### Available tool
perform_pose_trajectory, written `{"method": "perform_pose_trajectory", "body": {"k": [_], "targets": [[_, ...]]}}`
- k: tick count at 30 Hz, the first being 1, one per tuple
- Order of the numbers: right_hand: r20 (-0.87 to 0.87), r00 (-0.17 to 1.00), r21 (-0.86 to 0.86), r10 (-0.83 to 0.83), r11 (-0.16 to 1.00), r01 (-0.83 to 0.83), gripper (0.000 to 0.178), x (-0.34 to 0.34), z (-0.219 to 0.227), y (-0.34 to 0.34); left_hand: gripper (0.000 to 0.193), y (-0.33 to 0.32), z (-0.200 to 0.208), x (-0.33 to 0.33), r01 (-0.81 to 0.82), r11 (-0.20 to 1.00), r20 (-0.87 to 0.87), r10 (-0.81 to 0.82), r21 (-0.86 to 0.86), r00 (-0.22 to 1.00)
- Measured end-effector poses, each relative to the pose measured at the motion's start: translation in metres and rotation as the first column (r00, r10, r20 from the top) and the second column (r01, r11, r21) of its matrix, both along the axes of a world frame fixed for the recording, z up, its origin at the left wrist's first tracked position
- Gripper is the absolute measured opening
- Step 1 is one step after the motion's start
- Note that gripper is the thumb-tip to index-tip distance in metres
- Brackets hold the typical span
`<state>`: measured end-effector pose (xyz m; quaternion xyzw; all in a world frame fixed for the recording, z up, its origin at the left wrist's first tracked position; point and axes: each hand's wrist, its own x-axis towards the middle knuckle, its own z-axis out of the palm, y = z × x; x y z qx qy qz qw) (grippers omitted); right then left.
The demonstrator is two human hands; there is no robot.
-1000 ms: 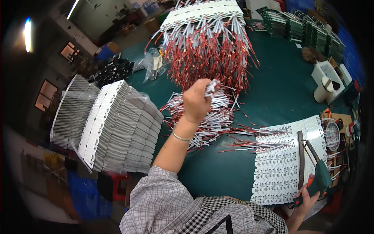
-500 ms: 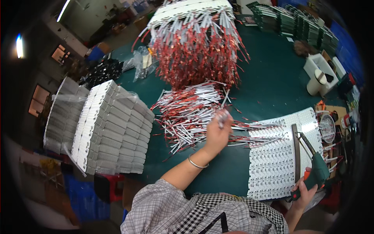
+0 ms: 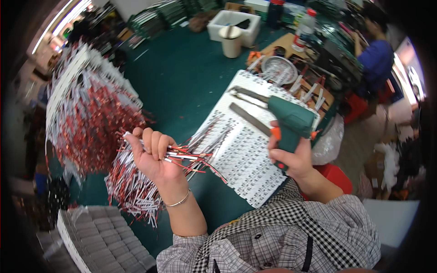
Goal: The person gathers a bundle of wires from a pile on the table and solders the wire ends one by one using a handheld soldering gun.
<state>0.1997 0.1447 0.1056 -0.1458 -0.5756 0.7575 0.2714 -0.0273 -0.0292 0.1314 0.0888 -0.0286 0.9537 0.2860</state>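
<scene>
My left hand (image 3: pixel 157 152) is closed around a bunch of thin red and white wires (image 3: pixel 191 157), whose loose ends stick out to its right. Below and behind it lies a heap of similar wires (image 3: pixel 132 191). My right hand (image 3: pixel 296 157) grips a green soldering gun (image 3: pixel 291 118) with an orange trigger; its two-pronged tip points left. Under the gun is a white circuit board panel (image 3: pixel 255 168) with rows of small dark pads. Wires (image 3: pixel 214 136) stretch along its left part. A flat grey metal bar (image 3: pixel 250 119) rests on the panel below the gun's prongs.
A large stack of boards with hanging wires (image 3: pixel 95 118) stands at left, and stacked white panels (image 3: pixel 104 236) nearer me. Beyond the panel are a round dish (image 3: pixel 279 70), a white bin (image 3: pixel 248 32), a cup (image 3: pixel 231 43) and a bottle (image 3: pixel 305 29). Another person (image 3: pixel 375 50) sits far right.
My view has swung to the right. My left hand has lifted from over the wire heap with a bunch of wires in its grip. The soldering gun now hangs over the panel's right part.
</scene>
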Motion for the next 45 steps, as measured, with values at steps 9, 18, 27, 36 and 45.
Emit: {"method": "perform_pose_trajectory", "body": {"k": [9, 18, 27, 36, 45], "targets": [[0.02, 0.998, -0.101, 0.052, 0.994, -0.05, 0.032, -0.023, -0.016, -0.037, 0.029, 0.027, -0.012, 0.03, -0.217, 0.945, -0.126, 0.191, -0.245, 0.974], [0.083, 0.996, -0.102, -0.033, 0.994, 0.042, 0.041, -0.018, -0.011, -0.027, 0.026, 0.046, 0.007, 0.064, -0.372, 0.773, -0.208, 0.309, -0.514, 0.928], [0.141, 0.986, 0.127, -0.087, 0.989, 0.069, 0.022, -0.008, -0.004, -0.02, 0.024, 0.04, 0.021, 0.067, -0.264, 0.756, -0.243, 0.143, -0.599, 0.959], [0.042, 0.97, -0.111, -0.238, 0.964, 0.242, 0.043, 0.0, 0.011, 0.011, 0.015, 0.051, 0.015, 0.068, -0.271, 0.528, -0.294, 0.041, -0.805, 0.955], [-0.018, 0.955, 0.189, -0.295, 0.937, 0.293, 0.024, -0.011, -0.021, -0.028, 0.022, 0.048, -0.013, 0.082, -0.056, 0.589, -0.244, -0.244, -0.806, 0.938]]}}
